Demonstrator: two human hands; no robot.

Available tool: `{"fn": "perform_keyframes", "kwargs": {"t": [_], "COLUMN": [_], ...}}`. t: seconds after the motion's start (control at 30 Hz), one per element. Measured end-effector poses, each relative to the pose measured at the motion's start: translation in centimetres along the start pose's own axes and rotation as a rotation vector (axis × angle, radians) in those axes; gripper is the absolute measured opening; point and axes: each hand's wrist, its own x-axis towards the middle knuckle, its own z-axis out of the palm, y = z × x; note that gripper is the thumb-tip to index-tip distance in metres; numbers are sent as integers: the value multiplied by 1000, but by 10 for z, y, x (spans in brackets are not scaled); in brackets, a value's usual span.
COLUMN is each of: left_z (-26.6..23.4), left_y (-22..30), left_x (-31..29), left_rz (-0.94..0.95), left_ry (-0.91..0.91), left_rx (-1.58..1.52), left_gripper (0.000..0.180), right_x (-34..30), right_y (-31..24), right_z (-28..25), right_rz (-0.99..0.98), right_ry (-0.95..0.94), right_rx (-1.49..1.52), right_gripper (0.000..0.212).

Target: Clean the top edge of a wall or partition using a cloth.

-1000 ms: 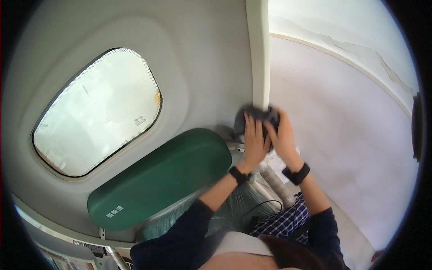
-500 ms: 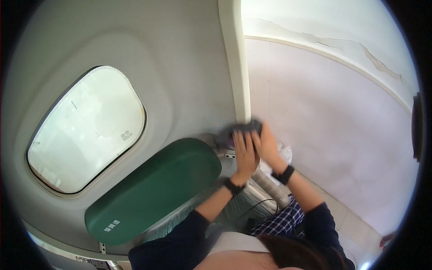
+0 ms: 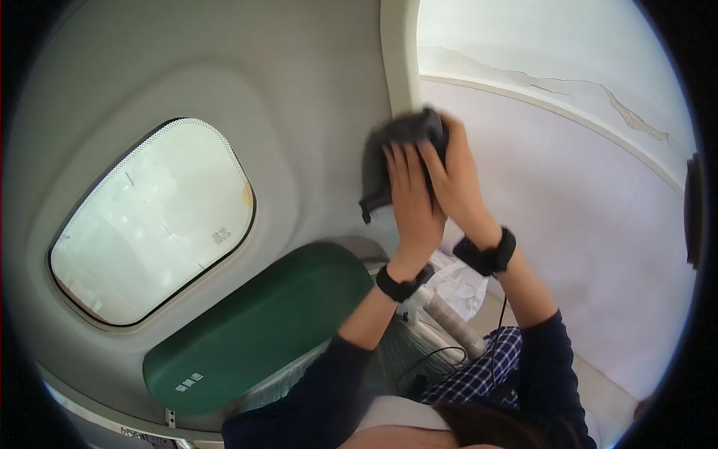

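Observation:
A dark grey cloth point(image 3: 381, 161) is bunched over the pale upright edge point(image 3: 404, 67) of a grey wall panel. My left hand point(image 3: 416, 209) presses on it from the near side, fingers stretched together over the folds. On the right side of the edge, my right hand point(image 3: 458, 176) grips the same cloth, its fingertips partly hidden behind it. The two hands touch each other at the palms. A loose end of the cloth hangs down on the left, against the grey panel point(image 3: 321, 97).
To the left, a rounded window point(image 3: 157, 224) is set in the panel. Below it sits a long green cushion point(image 3: 262, 322) with pale markings. A wrapped tube point(image 3: 456, 323), clear plastic point(image 3: 456, 288) and a thin black cable lie near my lap. A white wall point(image 3: 568, 217) stands on the right.
Both my hands have slid upward along the pale edge with the cloth between them. More of the cloth now spreads to the left, and the view has shifted slightly.

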Motion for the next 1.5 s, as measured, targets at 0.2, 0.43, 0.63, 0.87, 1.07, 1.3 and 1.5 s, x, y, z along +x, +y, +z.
{"fn": "perform_keyframes", "kwargs": {"t": [0.2, 0.43, 0.63, 0.87, 1.07, 1.3, 1.5], "left_z": [2, 9, -65, -173, -201, -140, -97], "left_y": [21, -29, -10, 15, -39, -53, -73], "left_x": [7, -192, -190, -96, -121, -108, -126], "left_rz": [-126, -187, -295, 165, -206, -75, 16], "left_ry": [89, -384, -444, 57, -327, -364, -469], "left_rx": [-145, 252, 24, 691, 920, 692, 536], "left_gripper": [63, 61, 52, 31, 39, 32, 22], "right_x": [-9, -180, -154, -115, -141, -169, -183], "right_y": [-12, 46, 17, -60, -47, 1, 24], "right_z": [1, 5, -8, 62, 126, 96, 76], "right_rz": [47, 403, 660, 45, 106, 299, 428], "right_ry": [3, -418, -811, -382, -543, -433, -453], "right_rx": [2, -239, -158, 161, -59, -208, -276], "right_gripper": [48, 39, 34, 48, 39, 33, 35]}}
